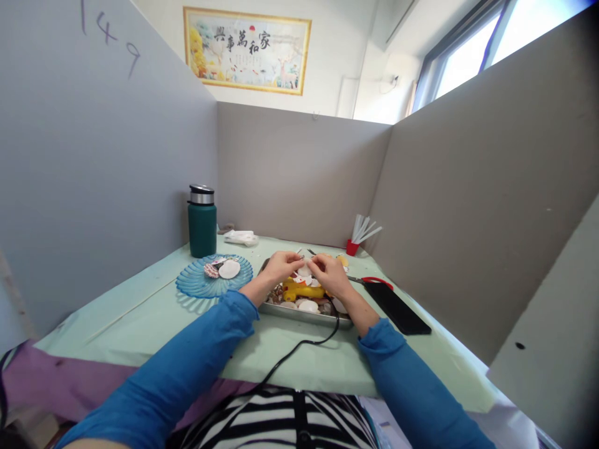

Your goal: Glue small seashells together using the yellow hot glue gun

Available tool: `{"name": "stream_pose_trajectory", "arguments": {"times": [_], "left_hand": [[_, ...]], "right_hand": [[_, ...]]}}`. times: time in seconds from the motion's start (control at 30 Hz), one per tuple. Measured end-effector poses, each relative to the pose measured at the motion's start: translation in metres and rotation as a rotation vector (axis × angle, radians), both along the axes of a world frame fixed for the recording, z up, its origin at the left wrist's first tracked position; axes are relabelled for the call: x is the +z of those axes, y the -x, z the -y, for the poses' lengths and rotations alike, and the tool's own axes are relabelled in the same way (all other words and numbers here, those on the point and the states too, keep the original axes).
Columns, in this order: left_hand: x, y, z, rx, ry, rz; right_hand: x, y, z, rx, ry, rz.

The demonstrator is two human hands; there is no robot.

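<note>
Over the metal tray (304,315), my left hand (282,265) and my right hand (331,273) are close together with fingers pinched. Something tiny is at the left fingertips, too small to name. A pale white shell (304,270) shows between the hands, against my right fingertips; whether both hands touch it I cannot tell. Below them a yellow glue gun (302,290) lies across the tray, its black cord (304,342) running over the front rim toward me. White shells (308,306) and small brown shells surround it, partly hidden by my hands.
At left, a blue scalloped plate (189,284) bears several shells, with a green bottle (202,227) behind it. A white plastic packet (241,237) lies farther back. At right are red-handled scissors (378,282), a black phone (397,308) and a red cup (352,248) of glue sticks. Grey partitions (299,168) enclose the table.
</note>
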State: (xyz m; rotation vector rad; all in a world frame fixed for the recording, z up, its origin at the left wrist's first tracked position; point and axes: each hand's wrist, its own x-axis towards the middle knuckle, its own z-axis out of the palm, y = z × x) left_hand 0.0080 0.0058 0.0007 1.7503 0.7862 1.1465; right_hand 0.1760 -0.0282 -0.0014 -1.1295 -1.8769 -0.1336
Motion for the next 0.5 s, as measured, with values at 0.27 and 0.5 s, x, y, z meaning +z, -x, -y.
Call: {"name": "stream_pose_trajectory", "arguments": {"times": [0.27, 0.5], "left_hand": [[0.0041, 0.0016, 0.006, -0.02, 0.045, 0.016], [0.0037, 0.0015, 0.0058, -0.024, 0.025, -0.027]], "right_hand": [[0.0023, 0.0016, 0.0039, 0.039, 0.035, 0.023], [0.0014, 0.0018, 0.0039, 0.031, 0.021, 0.042]]}}
